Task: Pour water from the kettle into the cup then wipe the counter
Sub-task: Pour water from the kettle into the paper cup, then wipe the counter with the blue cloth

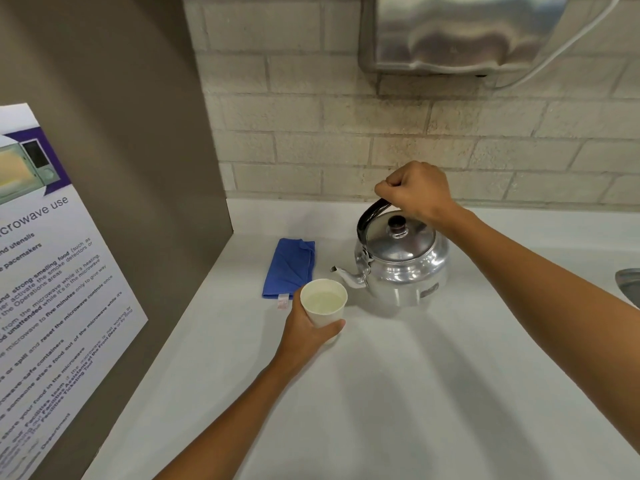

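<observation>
A shiny metal kettle (403, 263) stands upright on the white counter (398, 393), its spout pointing left toward the cup. My right hand (415, 192) is closed around the kettle's black handle above the lid. A white paper cup (323, 303) with water in it sits just left of the spout, and my left hand (306, 332) grips its lower side. Behind the cup a folded blue cloth (290, 266) lies flat on the counter, untouched.
A brown side panel (138, 168) with a microwave-use poster (52, 289) walls the left. A brick wall (346, 133) runs behind, with a metal dispenser (460, 32) mounted high. A sink's rim (628, 284) shows at the right edge.
</observation>
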Demonstrator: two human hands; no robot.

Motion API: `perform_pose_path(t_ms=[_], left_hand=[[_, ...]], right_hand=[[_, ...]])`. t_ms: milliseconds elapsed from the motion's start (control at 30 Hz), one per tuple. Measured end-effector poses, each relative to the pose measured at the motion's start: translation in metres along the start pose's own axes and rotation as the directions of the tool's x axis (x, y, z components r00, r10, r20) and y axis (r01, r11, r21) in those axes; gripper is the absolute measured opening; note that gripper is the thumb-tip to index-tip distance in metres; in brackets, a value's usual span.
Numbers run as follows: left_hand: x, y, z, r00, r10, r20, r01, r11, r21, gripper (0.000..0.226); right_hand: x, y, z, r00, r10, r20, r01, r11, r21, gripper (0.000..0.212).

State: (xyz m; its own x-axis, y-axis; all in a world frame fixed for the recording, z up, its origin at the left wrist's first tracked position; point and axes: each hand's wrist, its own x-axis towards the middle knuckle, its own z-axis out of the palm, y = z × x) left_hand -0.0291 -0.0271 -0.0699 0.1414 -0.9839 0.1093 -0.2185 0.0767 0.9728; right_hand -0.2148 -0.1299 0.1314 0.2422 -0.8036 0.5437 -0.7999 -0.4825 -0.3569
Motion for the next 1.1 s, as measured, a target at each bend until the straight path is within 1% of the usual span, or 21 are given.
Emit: perform_pose_path(t_ms=[167, 267, 400, 700, 933, 1100], left_hand=[[0.001, -0.002, 0.001, 1.0, -0.008, -0.012, 0.008, 1.0, 0.007, 0.077], [0.001, -0.002, 0.0, 1.0, -0.01, -0.014, 0.01, 1.0, 0.009, 0.07], [0.0, -0.002, 0.0, 1.0, -0.01, -0.016, 0.011, 1.0, 0.012, 0.073], [0.0, -0.002, 0.0, 1.0, -0.005, 0.006, 0.005, 1.0, 0.018, 0.07], [0.0, -0.004, -0.001, 1.0, -0.009, 0.013, 0.009, 1.0, 0.009, 0.071], [0.0, -0.003, 0.0, 1.0, -0.01, 0.013, 0.01, 1.0, 0.009, 0.072]], right_hand=[[0.008, 0.015, 0.008, 0.981, 0.184, -0.056, -0.176, 0.977, 0.117, 0.047], [0.012, 0.02, 0.017, 0.954, 0.288, -0.084, -0.274, 0.95, 0.15, 0.045], [0.015, 0.028, 0.034, 0.917, 0.386, -0.095, -0.366, 0.913, 0.179, 0.046], [0.024, 0.044, 0.059, 0.859, 0.503, -0.092, -0.483, 0.858, 0.176, 0.044], [0.028, 0.05, 0.065, 0.859, 0.508, -0.065, -0.494, 0.855, 0.157, 0.041], [0.027, 0.053, 0.069, 0.858, 0.513, -0.04, -0.501, 0.851, 0.157, 0.034]])
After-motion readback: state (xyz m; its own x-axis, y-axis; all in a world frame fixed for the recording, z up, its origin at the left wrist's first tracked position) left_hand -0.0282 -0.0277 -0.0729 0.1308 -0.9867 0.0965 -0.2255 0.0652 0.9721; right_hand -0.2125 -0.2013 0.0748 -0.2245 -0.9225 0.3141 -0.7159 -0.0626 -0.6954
